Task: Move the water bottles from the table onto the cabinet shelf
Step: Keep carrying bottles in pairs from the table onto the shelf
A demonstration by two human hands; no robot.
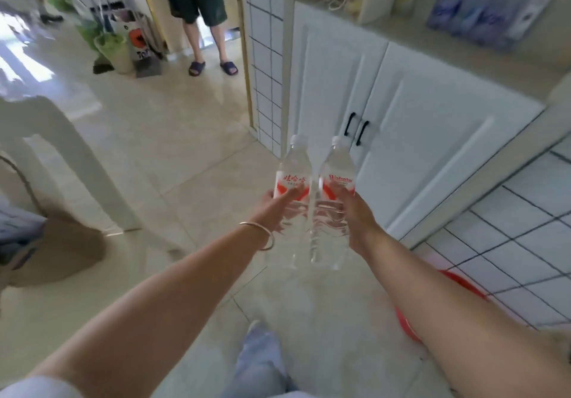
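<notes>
Two water bottles (293, 178) (337, 175), two cabinet doors (332, 88) (432, 138), one red basin (457, 286).

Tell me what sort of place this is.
Most likely a home, perhaps a kitchen or dining area: a white cabinet with black handles and an open shelf above it, a tiled floor, and a bystander in slippers at a doorway.

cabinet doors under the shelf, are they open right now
No, both white cabinet doors sit shut, their black handles side by side.
</notes>
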